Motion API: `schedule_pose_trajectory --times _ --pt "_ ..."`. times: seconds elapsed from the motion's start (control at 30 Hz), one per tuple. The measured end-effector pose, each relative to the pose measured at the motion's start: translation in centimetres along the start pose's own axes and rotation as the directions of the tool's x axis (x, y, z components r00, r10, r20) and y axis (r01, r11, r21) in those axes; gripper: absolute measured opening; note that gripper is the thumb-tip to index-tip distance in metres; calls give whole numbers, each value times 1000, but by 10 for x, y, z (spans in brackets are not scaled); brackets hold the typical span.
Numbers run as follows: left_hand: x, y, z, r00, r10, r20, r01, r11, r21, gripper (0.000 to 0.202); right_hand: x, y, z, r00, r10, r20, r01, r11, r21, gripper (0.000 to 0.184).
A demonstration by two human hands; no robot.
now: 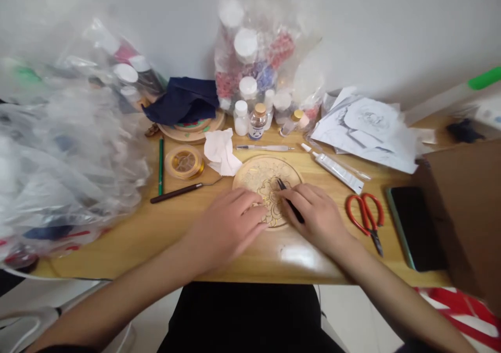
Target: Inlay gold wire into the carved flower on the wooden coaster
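A round wooden disc (245, 172) lies flat on the table, bearing a flower-like pattern outlined in gold wire. My left hand (230, 222) rests over the disc's left and lower edge, its fingers bent toward the pattern; whether they pinch anything is hidden. In my right hand (315, 212) is a pair of black tweezers (292, 207), held closed between thumb and fingers, with the tips on the upper middle of the pattern.
Behind the disc lie a tissue (221, 151), a pen (264, 147) and a spool of gold wire (185, 161). A dark-handled hook tool (176, 192) is at left. Red-handled pliers (366, 217), a white tube (340, 172) and a phone (417, 228) lie right. Bagged bottles (246, 45) stand behind.
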State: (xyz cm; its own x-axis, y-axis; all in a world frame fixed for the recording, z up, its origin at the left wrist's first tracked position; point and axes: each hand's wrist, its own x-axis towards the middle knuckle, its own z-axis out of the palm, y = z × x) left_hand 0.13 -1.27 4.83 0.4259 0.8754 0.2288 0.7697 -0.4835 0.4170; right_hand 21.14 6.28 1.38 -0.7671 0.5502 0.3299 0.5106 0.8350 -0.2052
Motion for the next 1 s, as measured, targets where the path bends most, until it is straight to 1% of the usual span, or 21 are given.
schedule_pose_trajectory --times 0.07,0.13,0.23,0.37,0.47,0.67,1.0 --pt "10 -9 11 997 74 -22 -73 995 63 26 0 1 2 1000 12 9 -12 1000 21 12" --pt "14 -16 20 988 140 -67 -131 983 129 22 0 1 3 1000 15 4 -15 1000 28 13" --pt "12 -21 32 974 188 -122 -162 967 196 17 0 1 3 1000 11 -10 -11 1000 28 14" --pt "9 -25 43 957 220 -190 -183 964 195 18 -1 2 2 1000 2 -19 -1 1000 29 13" --pt "8 -27 47 956 214 -199 -181 969 169 20 -2 3 1 1000 23 -21 -22 999 41 13" --pt "9 -29 46 969 167 -181 -147 982 119 18 -3 6 5 999 50 7 -51 996 76 18" --pt "7 -31 49 974 149 -172 -131 985 109 17 -5 7 5 997 64 32 -67 992 112 26"
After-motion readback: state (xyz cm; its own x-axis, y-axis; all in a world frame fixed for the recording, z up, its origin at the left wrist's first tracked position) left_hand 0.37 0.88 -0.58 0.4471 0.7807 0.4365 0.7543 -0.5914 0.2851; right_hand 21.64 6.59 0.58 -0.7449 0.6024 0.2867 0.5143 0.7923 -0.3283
